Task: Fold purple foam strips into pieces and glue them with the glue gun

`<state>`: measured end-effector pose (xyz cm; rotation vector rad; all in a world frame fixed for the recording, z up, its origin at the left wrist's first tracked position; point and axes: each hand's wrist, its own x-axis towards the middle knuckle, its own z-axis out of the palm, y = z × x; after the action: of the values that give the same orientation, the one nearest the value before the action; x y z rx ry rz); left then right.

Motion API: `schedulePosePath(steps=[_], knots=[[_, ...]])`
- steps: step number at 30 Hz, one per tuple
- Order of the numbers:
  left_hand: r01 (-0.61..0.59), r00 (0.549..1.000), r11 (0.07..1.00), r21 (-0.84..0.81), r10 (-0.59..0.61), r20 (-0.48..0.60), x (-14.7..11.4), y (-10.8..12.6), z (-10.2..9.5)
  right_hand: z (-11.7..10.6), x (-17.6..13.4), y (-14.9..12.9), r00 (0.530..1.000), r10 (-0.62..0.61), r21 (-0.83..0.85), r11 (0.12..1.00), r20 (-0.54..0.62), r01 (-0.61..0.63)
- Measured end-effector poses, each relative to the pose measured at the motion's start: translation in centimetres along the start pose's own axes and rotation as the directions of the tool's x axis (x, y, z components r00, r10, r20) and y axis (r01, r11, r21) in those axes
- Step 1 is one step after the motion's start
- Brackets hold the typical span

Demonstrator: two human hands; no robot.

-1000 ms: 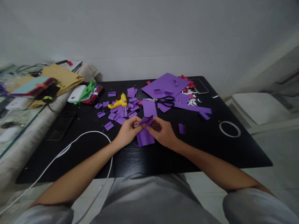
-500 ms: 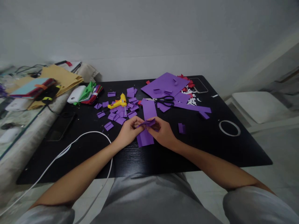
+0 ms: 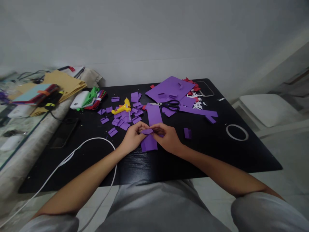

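Observation:
Between both hands is a small folded piece of purple paper (image 3: 147,131). My left hand (image 3: 133,137) pinches its left end, and my right hand (image 3: 167,137) pinches its right end, the fingertips almost meeting. Beneath the hands a long purple paper strip (image 3: 154,113) lies on the table, its near end showing below the fingers. Just past the strip's far end rest black-handled scissors (image 3: 169,104), blades pointing left. A yellow glue gun (image 3: 122,107) lies on a heap of small folded purple paper pieces (image 3: 124,117) to the left.
Large purple sheets (image 3: 170,87) lie at the back over red and white scraps (image 3: 198,103). One folded piece (image 3: 187,133) and a tape ring (image 3: 237,132) are on the right. A white cable (image 3: 90,139) loops across the left, near a dark phone (image 3: 64,132).
The folded paper between my fingers has turned and now shows a flatter face toward me. Both hands stay in nearly the same spot above the strip.

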<state>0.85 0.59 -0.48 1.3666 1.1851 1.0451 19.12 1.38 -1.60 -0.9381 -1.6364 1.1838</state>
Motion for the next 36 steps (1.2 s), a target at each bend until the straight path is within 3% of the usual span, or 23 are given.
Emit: schedulePosePath(steps=[9, 14, 19, 24, 32, 34, 36], knots=[[0.000, 0.999, 0.997, -0.081, 0.002, 0.035, 0.1, -0.9, 0.0, 0.0, 0.5, 0.0, 0.995, 0.095, 0.045, 0.994, -0.005, -0.095], [-0.001, 0.999, 0.994, -0.111, 0.007, 0.048, -0.1, -1.1, 0.3, 0.3, 0.3, -0.4, 0.996, 0.078, 0.015, 0.997, -0.029, -0.078], [-0.041, 0.998, 0.999, 0.026, 0.040, 0.045, -0.5, -0.9, 0.4, 0.2, 0.4, -0.3, 0.994, 0.053, -0.093, 0.994, -0.094, -0.062], [-0.050, 0.998, 0.992, 0.112, 0.045, 0.043, -0.6, -0.7, 0.3, 0.0, 0.6, 0.0, 0.992, 0.060, -0.065, 0.996, -0.107, -0.067], [0.009, 0.997, 1.000, -0.018, -0.007, 0.078, -0.4, -0.6, 0.5, 0.1, 0.7, 0.5, 0.995, 0.086, -0.058, 0.994, -0.043, -0.089], [-0.012, 0.995, 0.999, 0.044, 0.008, 0.096, -0.5, -0.3, 0.3, 0.0, 0.8, 0.6, 0.996, 0.087, -0.044, 0.995, -0.033, -0.089], [-0.126, 0.989, 0.972, 0.196, 0.108, 0.098, -0.6, 0.1, -0.1, 0.0, 0.9, 0.6, 0.995, 0.094, -0.052, 0.994, -0.031, -0.096]])
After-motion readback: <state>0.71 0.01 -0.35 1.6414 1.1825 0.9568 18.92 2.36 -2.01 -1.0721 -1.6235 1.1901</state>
